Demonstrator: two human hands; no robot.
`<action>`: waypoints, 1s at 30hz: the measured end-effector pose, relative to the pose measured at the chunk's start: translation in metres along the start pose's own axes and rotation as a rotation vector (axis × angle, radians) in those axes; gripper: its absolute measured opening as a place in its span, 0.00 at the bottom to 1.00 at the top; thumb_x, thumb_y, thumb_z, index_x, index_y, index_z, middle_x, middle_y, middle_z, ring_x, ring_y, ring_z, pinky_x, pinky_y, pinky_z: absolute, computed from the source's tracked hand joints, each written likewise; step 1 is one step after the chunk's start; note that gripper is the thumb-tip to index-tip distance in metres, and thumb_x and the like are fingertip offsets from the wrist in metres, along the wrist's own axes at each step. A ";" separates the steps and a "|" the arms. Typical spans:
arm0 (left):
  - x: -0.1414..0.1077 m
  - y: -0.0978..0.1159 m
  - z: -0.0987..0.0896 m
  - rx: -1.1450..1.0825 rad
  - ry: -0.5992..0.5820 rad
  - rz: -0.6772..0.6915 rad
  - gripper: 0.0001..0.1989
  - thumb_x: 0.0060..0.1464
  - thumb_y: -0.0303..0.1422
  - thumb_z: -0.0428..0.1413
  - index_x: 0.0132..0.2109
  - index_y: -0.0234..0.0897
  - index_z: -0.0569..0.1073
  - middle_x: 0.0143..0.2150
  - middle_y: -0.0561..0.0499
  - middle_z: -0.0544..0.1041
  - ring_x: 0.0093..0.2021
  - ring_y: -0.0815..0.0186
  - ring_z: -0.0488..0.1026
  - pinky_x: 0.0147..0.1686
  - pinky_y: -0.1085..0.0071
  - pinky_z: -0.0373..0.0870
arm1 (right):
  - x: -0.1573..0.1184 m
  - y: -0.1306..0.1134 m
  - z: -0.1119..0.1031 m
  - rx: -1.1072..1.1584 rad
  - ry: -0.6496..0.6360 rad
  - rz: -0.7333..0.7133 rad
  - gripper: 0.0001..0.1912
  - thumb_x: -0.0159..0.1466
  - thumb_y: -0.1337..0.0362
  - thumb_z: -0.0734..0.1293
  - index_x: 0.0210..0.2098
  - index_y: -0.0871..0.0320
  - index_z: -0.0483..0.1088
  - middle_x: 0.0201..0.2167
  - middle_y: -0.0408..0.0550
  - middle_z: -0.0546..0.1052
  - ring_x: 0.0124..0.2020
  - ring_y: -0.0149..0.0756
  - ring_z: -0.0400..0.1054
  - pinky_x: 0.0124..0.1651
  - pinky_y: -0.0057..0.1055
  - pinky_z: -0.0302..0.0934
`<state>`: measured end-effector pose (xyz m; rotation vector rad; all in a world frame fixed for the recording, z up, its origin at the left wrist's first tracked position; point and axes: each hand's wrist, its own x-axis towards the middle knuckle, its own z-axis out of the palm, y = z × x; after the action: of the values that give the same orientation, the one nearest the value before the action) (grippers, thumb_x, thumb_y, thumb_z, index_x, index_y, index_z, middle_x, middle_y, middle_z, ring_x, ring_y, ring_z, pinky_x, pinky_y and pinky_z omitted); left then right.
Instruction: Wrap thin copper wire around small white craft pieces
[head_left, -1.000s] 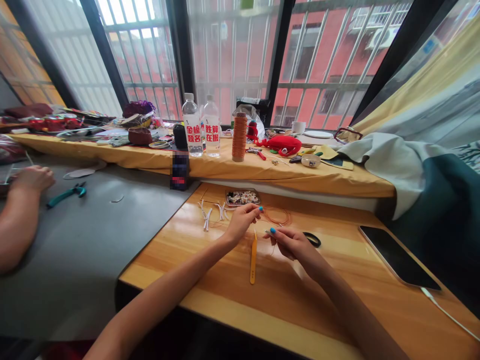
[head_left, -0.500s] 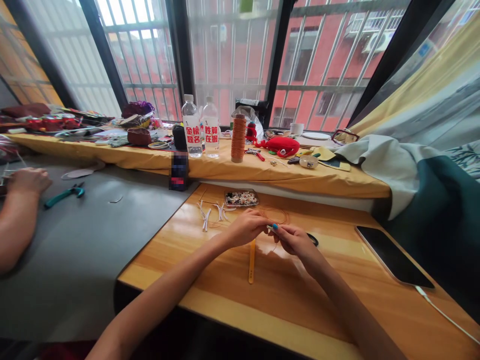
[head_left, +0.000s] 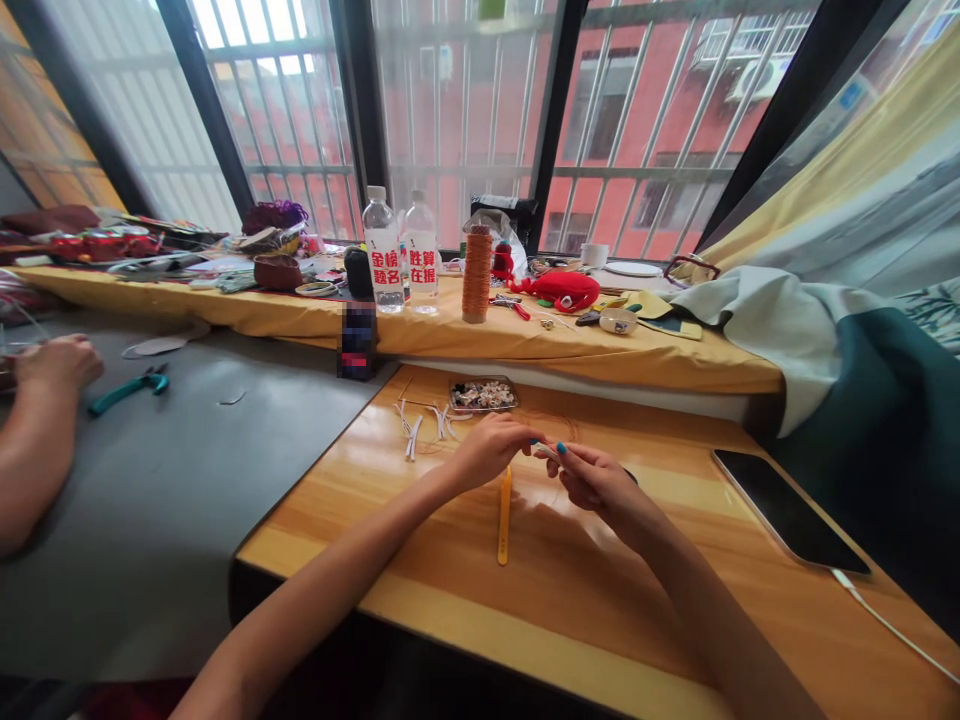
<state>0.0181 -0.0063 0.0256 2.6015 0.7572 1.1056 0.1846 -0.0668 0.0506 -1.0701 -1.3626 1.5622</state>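
Over the wooden table, my right hand (head_left: 592,478) pinches a small white strip (head_left: 546,453) between thumb and fingers. My left hand (head_left: 491,447) is closed at the strip's far end, its fingertips meeting it there; the exact grip is partly hidden. Fine orange thread (head_left: 574,430) loops on the table behind my hands. Below them lies a yellow tweezers-like tool (head_left: 504,520). A black looped handle (head_left: 631,477) shows only in part behind my right hand. More white strips (head_left: 412,438) lie left of my hands, near a clear box of small beads or bits (head_left: 484,394).
A phone (head_left: 787,510) with a white cable lies at right. On the yellow-covered ledge stand two water bottles (head_left: 385,255) and an orange thread spool (head_left: 477,275). At left, another person's hand (head_left: 60,365) works near teal pliers (head_left: 129,390) on a grey table.
My hands have drawn slightly apart, and more of the white strip shows between them. My right thumb has shifted a little to the right. The tools on the table stay put.
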 end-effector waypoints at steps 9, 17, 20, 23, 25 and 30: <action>0.001 0.000 0.001 -0.020 -0.005 -0.011 0.12 0.54 0.29 0.43 0.39 0.35 0.70 0.31 0.49 0.73 0.33 0.69 0.66 0.36 0.73 0.60 | -0.001 -0.003 -0.005 0.077 0.003 0.036 0.13 0.51 0.57 0.65 0.32 0.59 0.69 0.22 0.39 0.59 0.16 0.19 0.37 0.17 0.25 0.29; 0.003 0.005 0.002 -0.027 -0.067 -0.002 0.12 0.54 0.31 0.43 0.38 0.33 0.70 0.35 0.46 0.72 0.38 0.67 0.65 0.39 0.71 0.61 | 0.001 0.000 -0.004 0.010 0.088 0.047 0.12 0.51 0.57 0.64 0.25 0.62 0.67 0.16 0.37 0.57 0.14 0.18 0.37 0.17 0.25 0.29; 0.003 0.005 0.003 -0.080 -0.009 -0.053 0.13 0.54 0.29 0.43 0.44 0.34 0.66 0.40 0.46 0.71 0.41 0.67 0.65 0.42 0.70 0.60 | 0.004 0.002 -0.003 -0.019 0.098 0.039 0.13 0.51 0.56 0.63 0.26 0.61 0.66 0.17 0.38 0.60 0.14 0.18 0.40 0.17 0.24 0.30; 0.004 0.005 0.001 -0.122 -0.030 -0.043 0.14 0.53 0.28 0.45 0.47 0.36 0.65 0.42 0.48 0.71 0.43 0.68 0.64 0.43 0.70 0.59 | 0.006 0.005 -0.004 -0.069 0.095 0.039 0.14 0.51 0.54 0.63 0.23 0.61 0.65 0.14 0.37 0.58 0.13 0.19 0.41 0.17 0.24 0.31; 0.004 0.006 0.000 -0.107 -0.066 -0.016 0.14 0.52 0.29 0.47 0.47 0.37 0.65 0.41 0.48 0.71 0.42 0.68 0.64 0.43 0.70 0.59 | 0.006 0.006 -0.004 -0.109 0.089 0.043 0.16 0.52 0.53 0.62 0.21 0.61 0.64 0.11 0.35 0.54 0.12 0.19 0.41 0.17 0.25 0.31; 0.004 0.005 0.001 -0.042 -0.063 -0.018 0.10 0.52 0.31 0.47 0.39 0.36 0.71 0.34 0.48 0.73 0.37 0.68 0.66 0.39 0.72 0.60 | 0.005 0.006 -0.005 -0.166 0.081 0.032 0.17 0.52 0.52 0.61 0.21 0.61 0.64 0.12 0.36 0.56 0.13 0.19 0.40 0.17 0.25 0.31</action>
<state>0.0231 -0.0082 0.0294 2.5766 0.7342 1.0186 0.1870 -0.0610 0.0442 -1.2477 -1.4447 1.4320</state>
